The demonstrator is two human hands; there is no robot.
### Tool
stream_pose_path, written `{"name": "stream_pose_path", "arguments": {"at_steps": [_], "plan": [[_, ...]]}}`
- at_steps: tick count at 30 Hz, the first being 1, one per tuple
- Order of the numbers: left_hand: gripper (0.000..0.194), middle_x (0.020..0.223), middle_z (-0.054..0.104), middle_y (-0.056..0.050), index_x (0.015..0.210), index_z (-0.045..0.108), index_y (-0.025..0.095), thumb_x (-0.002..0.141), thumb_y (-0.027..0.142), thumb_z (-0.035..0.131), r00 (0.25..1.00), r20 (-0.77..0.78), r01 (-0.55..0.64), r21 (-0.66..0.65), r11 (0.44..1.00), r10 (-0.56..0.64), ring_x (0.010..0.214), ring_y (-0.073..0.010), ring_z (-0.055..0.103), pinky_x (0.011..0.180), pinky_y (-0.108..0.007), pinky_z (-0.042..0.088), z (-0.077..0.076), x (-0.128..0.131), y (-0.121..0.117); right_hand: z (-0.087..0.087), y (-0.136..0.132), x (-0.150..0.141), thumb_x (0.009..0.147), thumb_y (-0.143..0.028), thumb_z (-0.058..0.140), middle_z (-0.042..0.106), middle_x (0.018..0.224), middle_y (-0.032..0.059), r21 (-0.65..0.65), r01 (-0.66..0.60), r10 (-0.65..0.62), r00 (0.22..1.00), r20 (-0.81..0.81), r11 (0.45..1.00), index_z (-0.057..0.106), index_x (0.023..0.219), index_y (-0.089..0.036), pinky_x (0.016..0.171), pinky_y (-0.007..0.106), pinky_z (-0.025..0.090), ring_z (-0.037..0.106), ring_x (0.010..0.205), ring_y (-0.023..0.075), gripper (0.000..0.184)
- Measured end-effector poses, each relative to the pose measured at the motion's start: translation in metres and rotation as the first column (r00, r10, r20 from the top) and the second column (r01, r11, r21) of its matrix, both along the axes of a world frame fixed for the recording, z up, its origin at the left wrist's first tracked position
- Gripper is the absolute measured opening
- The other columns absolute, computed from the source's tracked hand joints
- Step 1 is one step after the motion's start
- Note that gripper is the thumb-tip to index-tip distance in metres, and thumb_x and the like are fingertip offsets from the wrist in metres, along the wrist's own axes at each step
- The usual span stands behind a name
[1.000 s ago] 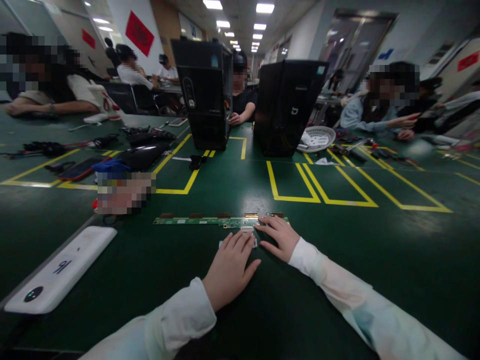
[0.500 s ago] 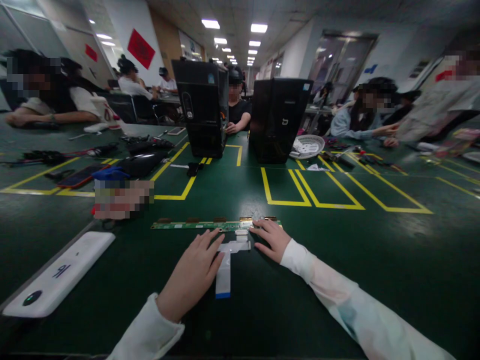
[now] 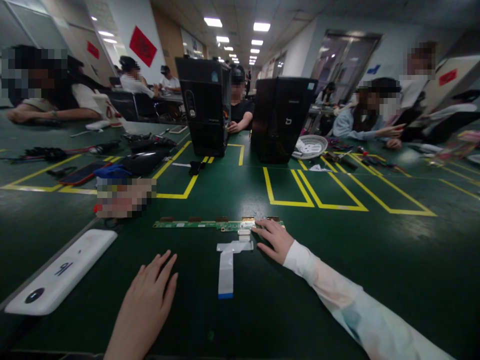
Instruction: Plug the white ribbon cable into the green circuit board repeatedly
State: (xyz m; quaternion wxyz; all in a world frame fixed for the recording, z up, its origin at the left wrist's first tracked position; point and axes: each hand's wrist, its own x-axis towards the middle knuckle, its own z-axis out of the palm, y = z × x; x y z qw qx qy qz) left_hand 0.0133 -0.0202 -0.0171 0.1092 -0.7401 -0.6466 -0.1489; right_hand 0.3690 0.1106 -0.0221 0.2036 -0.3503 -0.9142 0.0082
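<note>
A long, narrow green circuit board (image 3: 187,225) lies across the green table in front of me. From its lower edge a white flat ribbon cable (image 3: 225,272) runs toward me, folded at an angle and tipped with blue. My right hand (image 3: 275,241) rests with fingers spread, its fingertips on the board's right end beside the cable connector (image 3: 244,233). To the left of the cable, my left hand (image 3: 148,290) is over the bare table, fingers stretched out and holding nothing. It is apart from both board and cable.
A white power bank-like device (image 3: 62,272) lies at the left. Two black computer towers (image 3: 204,107) (image 3: 283,120) stand beyond the board, near yellow tape outlines (image 3: 290,203). A white basket (image 3: 311,146), tools and cables lie farther back. Several people sit around.
My left hand has let go of the area by the board and cable and moved left and toward me. My right hand stays on the board's right end.
</note>
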Motion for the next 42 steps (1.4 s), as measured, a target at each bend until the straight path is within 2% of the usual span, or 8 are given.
{"name": "stream_pose_path", "arguments": {"at_steps": [3,9,16,26,30,34,37,42], "plan": [[0.053,0.132,0.061,-0.015,0.131,0.056,0.014,0.095,0.046,0.033,0.999,0.041,0.021,0.007,1.0,-0.021,0.123,-0.0312,0.056,0.105,-0.054,0.044,0.004,-0.001,0.009,0.005,-0.002,-0.001,0.093,-0.035,0.047,0.048,0.139,0.0175,0.0,-0.027,0.027,1.0,0.007,1.0,0.054,0.133,-0.018,0.106,0.056,0.037,0.04,0.133,0.0304,0.044],[0.051,0.133,0.059,-0.015,0.127,0.06,0.014,0.094,0.044,0.035,0.994,0.102,0.037,-0.038,0.999,-0.033,0.124,-0.0308,0.055,0.104,-0.052,0.045,0.006,0.002,0.022,0.021,-0.015,-0.015,0.092,-0.04,0.052,0.036,0.151,0.0145,-0.069,-0.175,0.18,0.981,0.071,0.982,0.055,0.135,-0.025,0.111,0.056,0.029,0.029,0.141,0.0306,0.045],[0.05,0.133,0.059,-0.015,0.128,0.059,0.014,0.094,0.043,0.037,0.991,0.131,0.038,-0.048,0.998,-0.032,0.125,-0.0302,0.053,0.106,-0.052,0.043,0.007,0.002,0.021,0.019,-0.02,-0.027,0.091,-0.051,0.052,0.029,0.154,0.0157,-0.105,-0.066,0.079,0.99,0.12,0.992,0.048,0.142,-0.027,0.112,0.056,0.026,0.026,0.142,0.0319,0.057],[0.051,0.14,0.053,-0.017,0.127,0.058,0.012,0.095,0.044,0.034,0.985,0.169,0.023,-0.014,1.0,-0.021,0.124,-0.0285,0.055,0.104,-0.048,0.046,0.004,0.003,0.02,0.019,-0.022,-0.018,0.092,-0.05,0.05,0.036,0.151,0.0163,-0.12,-0.048,0.066,0.987,0.147,0.992,0.051,0.14,-0.026,0.112,0.057,0.027,0.03,0.141,0.0312,0.053],[0.049,0.136,0.058,-0.014,0.126,0.059,0.014,0.095,0.042,0.035,0.983,0.17,0.077,-0.002,0.997,-0.076,0.122,-0.0279,0.057,0.105,-0.049,0.046,0.005,0.005,0.018,0.019,-0.031,0.004,0.094,-0.05,0.047,0.036,0.15,0.0161,-0.11,-0.063,0.077,0.989,0.129,0.992,0.051,0.139,-0.026,0.112,0.057,0.028,0.032,0.14,0.0301,0.051],[0.05,0.135,0.058,-0.015,0.127,0.058,0.011,0.095,0.041,0.034,0.984,0.156,0.095,-0.014,0.995,-0.092,0.122,-0.0281,0.056,0.105,-0.049,0.046,0.006,0.006,0.017,0.012,-0.048,0.04,0.095,-0.05,0.042,0.034,0.151,0.0158,-0.068,-0.002,0.008,0.995,0.097,0.998,0.051,0.139,-0.027,0.111,0.057,0.031,0.033,0.139,0.0312,0.051],[0.05,0.136,0.058,-0.015,0.127,0.059,0.013,0.095,0.042,0.035,0.983,0.159,0.091,-0.01,0.996,-0.088,0.123,-0.0279,0.056,0.105,-0.049,0.046,0.005,0.006,0.017,0.005,-0.064,0.076,0.096,-0.048,0.041,0.031,0.153,0.0146,-0.032,0.083,-0.08,0.994,0.075,0.996,0.051,0.139,-0.029,0.109,0.057,0.034,0.036,0.137,0.0315,0.049],[0.052,0.135,0.058,-0.015,0.13,0.057,0.013,0.095,0.045,0.035,0.987,0.141,0.081,-0.011,0.997,-0.079,0.124,-0.0293,0.056,0.104,-0.05,0.047,0.002,0.003,0.018,-0.004,-0.095,0.152,0.095,-0.045,0.042,0.037,0.15,0.0116,-0.025,0.276,-0.274,0.96,0.057,0.961,0.055,0.137,-0.03,0.105,0.051,0.042,0.043,0.132,0.0307,0.046]]}}
